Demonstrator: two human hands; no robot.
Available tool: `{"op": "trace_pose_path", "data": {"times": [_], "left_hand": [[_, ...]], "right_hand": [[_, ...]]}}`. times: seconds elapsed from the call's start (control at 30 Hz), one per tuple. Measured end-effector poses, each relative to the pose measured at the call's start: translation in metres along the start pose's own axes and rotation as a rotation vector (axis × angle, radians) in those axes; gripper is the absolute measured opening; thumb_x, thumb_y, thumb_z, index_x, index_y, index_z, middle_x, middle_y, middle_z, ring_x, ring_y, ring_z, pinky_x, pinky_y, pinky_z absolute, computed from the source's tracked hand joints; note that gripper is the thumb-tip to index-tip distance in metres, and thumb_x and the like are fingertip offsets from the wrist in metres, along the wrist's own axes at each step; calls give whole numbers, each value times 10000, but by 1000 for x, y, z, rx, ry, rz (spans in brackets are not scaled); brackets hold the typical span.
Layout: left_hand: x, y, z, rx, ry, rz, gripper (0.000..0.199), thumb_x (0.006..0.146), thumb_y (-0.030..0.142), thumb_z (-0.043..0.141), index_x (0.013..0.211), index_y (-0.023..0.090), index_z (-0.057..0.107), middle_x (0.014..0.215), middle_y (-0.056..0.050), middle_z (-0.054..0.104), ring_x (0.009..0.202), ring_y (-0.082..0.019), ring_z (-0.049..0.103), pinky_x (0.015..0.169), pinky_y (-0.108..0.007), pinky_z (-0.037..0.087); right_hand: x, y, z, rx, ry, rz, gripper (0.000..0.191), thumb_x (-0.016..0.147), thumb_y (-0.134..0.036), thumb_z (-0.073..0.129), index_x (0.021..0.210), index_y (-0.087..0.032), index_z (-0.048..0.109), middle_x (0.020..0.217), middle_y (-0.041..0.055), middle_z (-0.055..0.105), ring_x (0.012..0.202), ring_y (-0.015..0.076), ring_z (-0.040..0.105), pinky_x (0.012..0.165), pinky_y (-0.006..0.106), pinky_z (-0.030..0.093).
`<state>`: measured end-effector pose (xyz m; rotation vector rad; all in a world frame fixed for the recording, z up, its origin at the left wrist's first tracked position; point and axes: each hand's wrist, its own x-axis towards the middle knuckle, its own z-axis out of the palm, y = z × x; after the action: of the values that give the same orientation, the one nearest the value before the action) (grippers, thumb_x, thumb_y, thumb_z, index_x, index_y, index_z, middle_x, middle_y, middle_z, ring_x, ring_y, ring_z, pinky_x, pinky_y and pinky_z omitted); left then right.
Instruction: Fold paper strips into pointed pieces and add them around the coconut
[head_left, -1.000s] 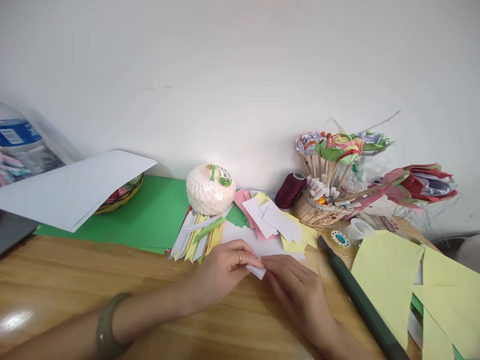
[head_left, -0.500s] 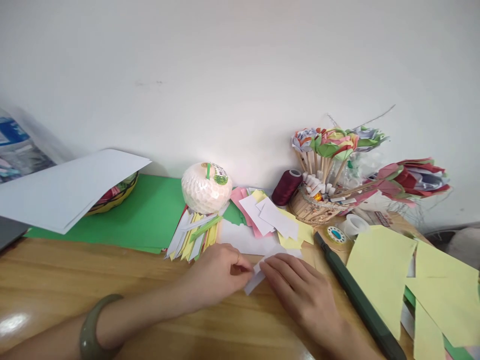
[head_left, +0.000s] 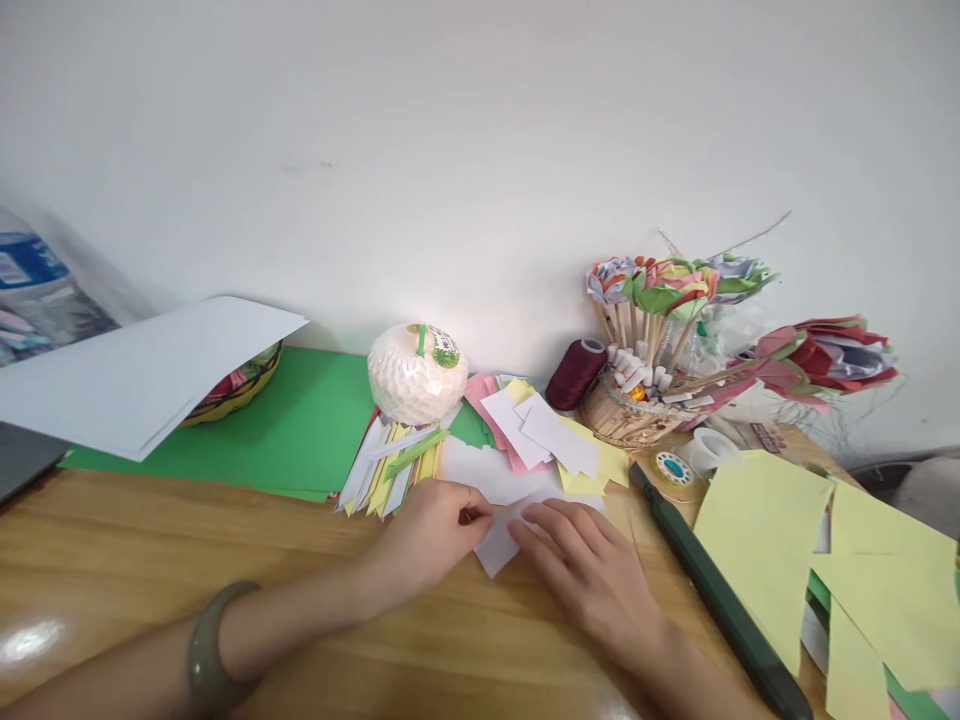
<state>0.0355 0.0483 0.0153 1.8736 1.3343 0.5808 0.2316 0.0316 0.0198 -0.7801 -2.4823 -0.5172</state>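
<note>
A small piece of white paper [head_left: 496, 548] lies low over the wooden table between my two hands. My left hand [head_left: 435, 530] is closed, pinching the paper's left edge between thumb and forefinger. From the other side, my right hand [head_left: 581, 565] holds the same paper; its fingers bend over the right part and its thumb is hidden beneath. Just behind my hands is a larger white sheet [head_left: 480, 470]. Folded paper strips [head_left: 386, 470] in white, yellow and green are heaped beyond my left hand. Loose white paper slips [head_left: 559, 438] lie beyond my right hand.
A wrapped coconut [head_left: 416, 375] stands on green sheets [head_left: 300, 420]. To the right are a thread spool [head_left: 576, 375], a basket [head_left: 615, 415] of paper flowers, a tape roll [head_left: 673, 468], a long dark green tool [head_left: 712, 590] and yellow paper [head_left: 765, 550]. White sheets [head_left: 150, 370] cover a basket leftward.
The white paper between my hands shows a wider face than before, where it looked like a narrow folded strip. Both hands have shifted slightly left.
</note>
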Motion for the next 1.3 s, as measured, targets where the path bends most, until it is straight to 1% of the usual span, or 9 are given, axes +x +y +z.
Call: {"op": "trace_pose_path", "data": {"times": [0.13,0.23,0.37,0.43,0.53,0.7,0.87,1.0,1.3], "left_hand": [[4,-10,1,-11,36,-27,215,834,220,489,764,163,684,777,-1,714,709,-153,650,625,-218,480],[5,-12,0,44,39,-26,190,835,209,489,774,160,662,736,5,700,669,-144,647,579,-206,473],[2,-11,-2,231,70,23,190,818,141,501,966,162,617,622,25,623,613,-163,610,583,-242,459],[0,-10,-2,342,80,93,230,814,106,494,1014,166,591,711,-4,616,695,-188,605,629,-272,466],[-4,-11,-4,481,57,250,190,844,78,444,886,169,604,914,-67,595,850,-222,568,677,-302,475],[-16,-22,-5,595,-10,486,253,869,44,403,784,167,608,827,-62,606,810,-209,533,691,-302,491],[-33,-32,-3,708,147,720,285,941,90,343,863,139,613,928,-100,639,860,-212,565,731,-330,513],[-37,-35,1,714,200,731,303,946,80,334,833,123,612,878,-92,644,778,-194,588,652,-292,522],[-46,-27,6,742,316,798,323,892,26,306,787,105,601,737,-96,628,595,-162,564,541,-279,523]], "right_hand": [[-3,1,7,175,-112,-25,360,990,-151,274,952,-128,631,875,82,682,863,196,611,705,320,501],[-5,2,11,261,-136,39,296,972,-150,328,996,-131,623,926,81,679,907,206,607,737,336,511],[-2,0,13,315,-149,120,223,931,-136,421,1036,-151,617,926,75,669,913,202,603,755,339,515],[-1,-2,12,330,-161,127,191,918,-155,456,1009,-155,625,898,72,661,902,208,602,755,346,514],[0,-4,12,328,-147,121,165,911,-175,480,978,-154,629,892,73,656,899,215,602,764,357,510],[1,-6,13,334,-136,69,156,907,-131,485,964,-148,629,862,61,664,870,205,611,746,338,503],[4,-9,13,317,-134,51,174,918,-124,457,916,-141,630,817,62,666,840,203,615,719,327,496],[5,-13,14,393,-135,53,164,924,-131,456,893,-143,617,802,51,655,803,193,597,710,329,486],[6,-21,15,744,-216,408,126,898,-125,497,831,-191,581,827,33,589,776,162,535,655,287,461]]}}
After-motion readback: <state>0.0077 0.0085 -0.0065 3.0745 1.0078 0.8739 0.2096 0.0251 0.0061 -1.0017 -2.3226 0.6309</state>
